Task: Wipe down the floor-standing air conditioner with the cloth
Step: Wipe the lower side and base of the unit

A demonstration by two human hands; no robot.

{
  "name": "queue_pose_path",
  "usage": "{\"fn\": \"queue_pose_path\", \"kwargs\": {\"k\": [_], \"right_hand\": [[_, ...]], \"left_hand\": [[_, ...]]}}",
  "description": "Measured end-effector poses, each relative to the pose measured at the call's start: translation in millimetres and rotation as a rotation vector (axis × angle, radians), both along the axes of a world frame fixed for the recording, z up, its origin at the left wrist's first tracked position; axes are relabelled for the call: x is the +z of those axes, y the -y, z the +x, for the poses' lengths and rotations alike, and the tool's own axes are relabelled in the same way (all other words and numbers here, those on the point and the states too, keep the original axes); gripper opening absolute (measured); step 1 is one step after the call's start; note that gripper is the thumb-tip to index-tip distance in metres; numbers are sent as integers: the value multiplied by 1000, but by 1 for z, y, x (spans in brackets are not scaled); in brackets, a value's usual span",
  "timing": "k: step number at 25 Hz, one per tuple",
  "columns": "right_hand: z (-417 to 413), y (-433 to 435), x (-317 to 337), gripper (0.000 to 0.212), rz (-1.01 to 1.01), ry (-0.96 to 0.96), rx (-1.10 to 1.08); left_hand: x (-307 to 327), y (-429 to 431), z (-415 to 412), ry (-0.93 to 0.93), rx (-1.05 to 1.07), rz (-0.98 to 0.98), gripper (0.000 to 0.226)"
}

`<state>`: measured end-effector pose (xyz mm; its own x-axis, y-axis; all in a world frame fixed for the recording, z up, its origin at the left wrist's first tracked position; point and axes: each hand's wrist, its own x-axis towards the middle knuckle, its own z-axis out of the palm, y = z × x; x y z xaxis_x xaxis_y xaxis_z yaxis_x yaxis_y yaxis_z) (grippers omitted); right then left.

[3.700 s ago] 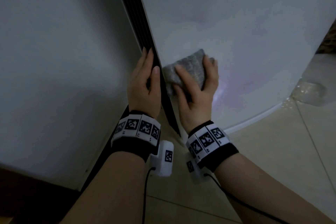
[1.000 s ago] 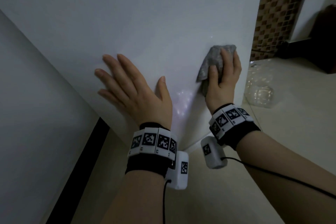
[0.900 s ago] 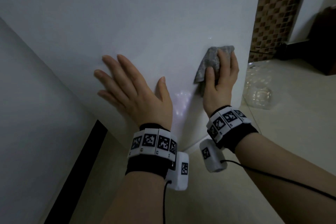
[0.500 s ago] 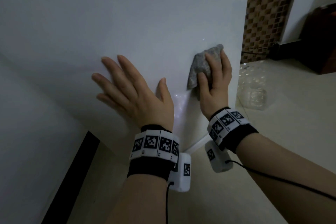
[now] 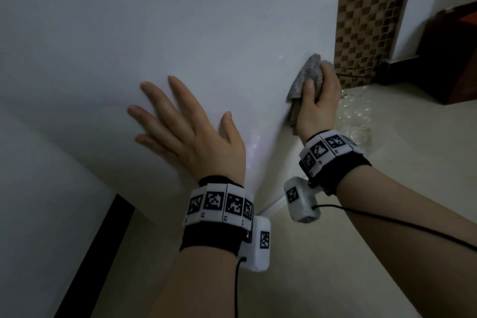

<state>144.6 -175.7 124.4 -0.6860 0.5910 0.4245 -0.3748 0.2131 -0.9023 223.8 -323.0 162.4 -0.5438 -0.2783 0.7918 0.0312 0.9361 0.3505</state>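
With left hand (image 5: 191,134) flat, fingers spread on the unit (image 5: 180,33), my right hand (image 5: 318,103) grips the cloth (image 5: 307,77) at its right edge; mid-wipe; next stroke probably needs steady pressure along that edge.

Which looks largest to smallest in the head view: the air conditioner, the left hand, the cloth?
1. air conditioner
2. left hand
3. cloth, partly covered by the right hand, so its full size is unsure.

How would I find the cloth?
Look at the big white air conditioner. At its right edge, the right hand holds something against it. That is the cloth: grey, fuzzy and crumpled, unlike the smooth white surface around it.
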Motion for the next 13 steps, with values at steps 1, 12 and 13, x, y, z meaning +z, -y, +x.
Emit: {"fn": "queue_pose_path", "kwargs": {"k": [1, 12, 13], "right_hand": [[0, 0, 1, 41, 10, 3, -12], [-3, -3, -14, 44, 171, -56, 2], [-4, -3, -16, 44, 183, -86, 13]], "left_hand": [[0, -1, 0, 3, 3, 2, 89], [-1, -11, -7, -10, 25, -11, 88], [-1, -12, -8, -15, 23, -4, 88]]}}
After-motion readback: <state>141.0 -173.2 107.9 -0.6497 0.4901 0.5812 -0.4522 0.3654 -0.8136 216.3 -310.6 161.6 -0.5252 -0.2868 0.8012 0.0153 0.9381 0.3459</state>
